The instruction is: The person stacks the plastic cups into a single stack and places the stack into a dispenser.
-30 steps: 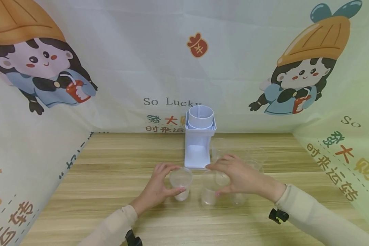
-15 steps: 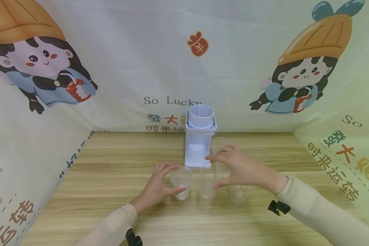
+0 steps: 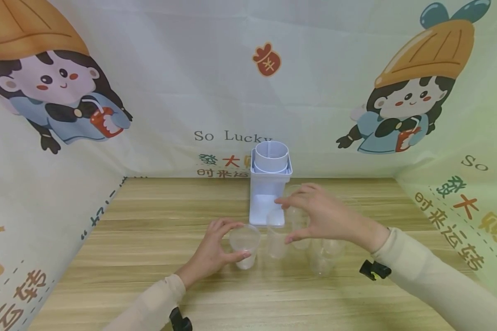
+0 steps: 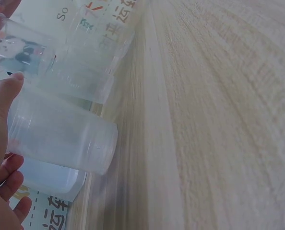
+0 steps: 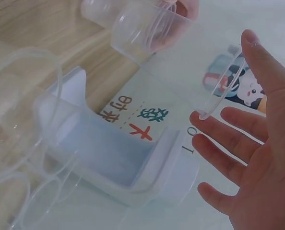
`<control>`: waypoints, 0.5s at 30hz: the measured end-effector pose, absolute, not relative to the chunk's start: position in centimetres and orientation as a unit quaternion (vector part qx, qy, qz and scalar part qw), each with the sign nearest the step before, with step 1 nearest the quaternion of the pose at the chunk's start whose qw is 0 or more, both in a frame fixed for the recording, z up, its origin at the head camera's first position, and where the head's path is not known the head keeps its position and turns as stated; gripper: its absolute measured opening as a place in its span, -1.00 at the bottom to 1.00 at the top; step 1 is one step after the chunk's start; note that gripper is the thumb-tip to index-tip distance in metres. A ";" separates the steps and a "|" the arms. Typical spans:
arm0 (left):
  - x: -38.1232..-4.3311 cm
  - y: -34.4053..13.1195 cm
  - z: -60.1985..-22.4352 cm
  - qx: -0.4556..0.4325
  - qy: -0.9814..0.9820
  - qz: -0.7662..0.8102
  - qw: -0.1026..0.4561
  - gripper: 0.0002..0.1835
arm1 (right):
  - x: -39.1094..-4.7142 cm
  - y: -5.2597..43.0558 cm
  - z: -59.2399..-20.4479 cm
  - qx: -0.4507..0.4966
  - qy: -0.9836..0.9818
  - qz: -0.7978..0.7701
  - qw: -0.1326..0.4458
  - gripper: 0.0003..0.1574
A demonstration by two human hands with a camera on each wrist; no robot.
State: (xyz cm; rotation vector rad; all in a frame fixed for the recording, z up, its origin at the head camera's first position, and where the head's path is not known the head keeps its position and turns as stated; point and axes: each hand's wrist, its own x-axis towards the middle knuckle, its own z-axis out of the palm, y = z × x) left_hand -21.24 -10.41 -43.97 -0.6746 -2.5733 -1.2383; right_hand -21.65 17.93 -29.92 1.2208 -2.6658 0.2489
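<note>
My left hand [image 3: 211,248] grips a frosted, tapered plastic cup [image 3: 243,240]; my right hand [image 3: 329,218] pinches a clear, tapered plastic cup [image 3: 276,246].
My left thumb and fingers curve round the frosted cup's sides from 9 o'clock, its mouth upward. The clear cup, at 3 o'clock from it, is raised off the pale wood-grain surface [image 3: 149,257], its rim between my right thumb and a fingertip, the other fingers spread. At 12 o'clock from it is a white plastic stand [image 3: 260,209] topped by a round, open cylinder [image 3: 271,160]; near 4 o'clock, see-through plastic cups [image 3: 320,262] overlap in outline.
</note>
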 end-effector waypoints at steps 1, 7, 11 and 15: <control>-21.3 -10.4 -44.0 -0.229 -0.872 -0.420 0.104 -0.28 | -21.7 17.9 -29.8 0.414 -0.901 0.085 0.100 0.04; -21.3 -10.4 -44.0 -0.230 -0.871 -0.422 0.105 -0.29 | -21.8 17.7 -29.2 0.419 -0.898 0.083 0.107 0.01; -21.3 -10.4 -44.0 -0.228 -0.872 -0.422 0.102 -0.30 | -21.8 17.6 -28.8 0.421 -0.897 0.082 0.106 0.01; -21.3 -10.4 -44.0 -0.226 -0.872 -0.422 0.102 -0.30 | -21.9 17.4 -28.4 0.422 -0.896 0.084 0.108 0.01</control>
